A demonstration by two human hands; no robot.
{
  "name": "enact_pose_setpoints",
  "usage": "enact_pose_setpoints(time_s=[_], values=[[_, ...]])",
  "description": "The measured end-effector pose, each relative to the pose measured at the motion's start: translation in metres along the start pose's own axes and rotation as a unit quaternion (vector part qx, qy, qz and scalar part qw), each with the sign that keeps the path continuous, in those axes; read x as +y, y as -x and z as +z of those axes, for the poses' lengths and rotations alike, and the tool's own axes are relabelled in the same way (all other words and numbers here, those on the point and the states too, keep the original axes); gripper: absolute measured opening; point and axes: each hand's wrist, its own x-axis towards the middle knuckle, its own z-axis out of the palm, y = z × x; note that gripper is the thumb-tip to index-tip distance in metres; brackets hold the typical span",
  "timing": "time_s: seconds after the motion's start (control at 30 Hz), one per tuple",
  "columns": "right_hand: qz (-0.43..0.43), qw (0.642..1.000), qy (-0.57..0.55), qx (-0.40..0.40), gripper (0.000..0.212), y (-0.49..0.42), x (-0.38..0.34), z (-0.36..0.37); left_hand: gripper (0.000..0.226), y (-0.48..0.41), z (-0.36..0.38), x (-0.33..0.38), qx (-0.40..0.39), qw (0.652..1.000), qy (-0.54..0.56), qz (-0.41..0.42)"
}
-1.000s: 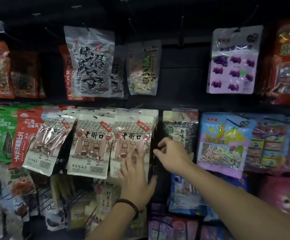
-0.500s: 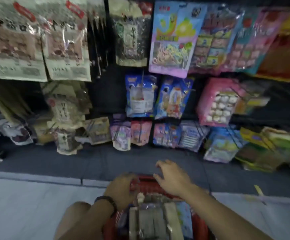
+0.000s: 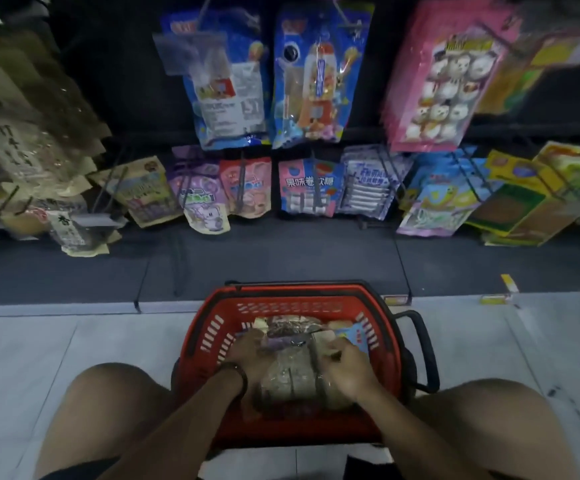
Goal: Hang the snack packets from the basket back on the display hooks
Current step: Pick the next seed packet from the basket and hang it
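Note:
A red shopping basket (image 3: pixel 212 327) stands on the floor between my knees, with several snack packets (image 3: pixel 290 372) piled inside. The top one is a clear packet of brownish snacks. My left hand (image 3: pixel 247 356), with a dark band at the wrist, grips the pile's left side, its fingertips tucked among the packets. My right hand (image 3: pixel 349 370) curls round the right edge of the same clear packet. Above the basket, the display hooks (image 3: pixel 241 178) of the lowest rows carry hanging packets.
Blue packets (image 3: pixel 319 81) and a pink marshmallow packet (image 3: pixel 449 81) hang above a lower row of small candy packets (image 3: pixel 307 187). Brown packets (image 3: pixel 35 133) hang at the left, yellow-green ones (image 3: pixel 537 199) at the right. A dark shelf base (image 3: pixel 281 258) separates the display from the pale floor tiles (image 3: pixel 74 341). The basket's black handle (image 3: pixel 423 351) sticks out to the right.
My view has dropped from the upper hooks to the floor. Both hands left the hanging packets, came down over the basket, and are now inside it on the packets.

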Motion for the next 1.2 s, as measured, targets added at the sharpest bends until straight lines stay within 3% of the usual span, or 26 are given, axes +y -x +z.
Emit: enact_pose_setpoints(time_s=[0.07, 0.13, 0.17, 0.33, 0.4, 0.5, 0.57, 0.63, 0.7, 0.77, 0.83, 0.93, 1.07, 1.2], values=[[0.062, 0.993, -0.090, 0.036, 0.025, -0.016, -0.001, 0.003, 0.032, -0.014, 0.003, -0.001, 0.018, 0.998, 0.045, -0.031], [0.127, 0.974, -0.178, 0.051, 0.036, -0.030, -0.007, 0.006, 0.067, -0.030, 0.005, -0.002, 0.010, 0.996, 0.075, -0.052], [0.154, 0.961, -0.223, 0.052, 0.041, -0.036, -0.009, 0.008, 0.072, -0.038, 0.006, -0.002, 0.003, 0.995, 0.085, -0.053], [0.196, 0.919, -0.339, 0.051, 0.034, -0.064, -0.022, 0.025, 0.074, -0.070, 0.023, 0.002, -0.039, 0.990, 0.125, -0.053], [0.209, 0.913, -0.345, 0.066, 0.037, -0.074, -0.028, 0.032, 0.082, -0.072, 0.034, -0.002, -0.044, 0.994, 0.097, -0.040], [0.246, 0.897, -0.359, 0.077, 0.064, -0.084, -0.040, 0.040, 0.097, -0.070, 0.042, -0.011, -0.031, 0.999, 0.002, -0.023], [0.275, 0.888, -0.354, 0.102, 0.064, -0.089, -0.048, 0.043, 0.099, -0.069, 0.042, -0.013, -0.037, 0.998, -0.043, -0.007], [0.283, 0.888, -0.346, 0.111, 0.055, -0.090, -0.055, 0.045, 0.096, -0.065, 0.037, -0.007, -0.064, 0.996, -0.069, -0.009], [0.292, 0.873, -0.376, 0.108, 0.043, -0.090, -0.059, 0.049, 0.077, -0.057, 0.029, 0.003, -0.096, 0.992, -0.081, 0.012], [0.313, 0.866, -0.375, 0.108, 0.038, -0.085, -0.063, 0.051, 0.051, -0.048, 0.020, 0.010, -0.115, 0.992, -0.028, 0.041], [0.316, 0.856, -0.389, 0.126, 0.036, -0.074, -0.064, 0.052, 0.030, -0.044, 0.010, 0.013, -0.096, 0.993, 0.069, 0.019], [0.295, 0.837, -0.431, 0.166, 0.032, -0.054, -0.065, 0.047, 0.038, -0.038, -0.007, 0.011, -0.018, 0.994, 0.093, -0.057], [0.246, 0.803, -0.530, 0.116, 0.021, -0.016, -0.062, 0.027, 0.056, -0.014, -0.043, 0.017, 0.101, 0.993, 0.018, -0.055], [0.166, 0.841, -0.510, 0.072, 0.012, 0.028, -0.054, -0.002, 0.060, 0.008, -0.066, 0.018, 0.003, 0.998, 0.051, 0.038]])
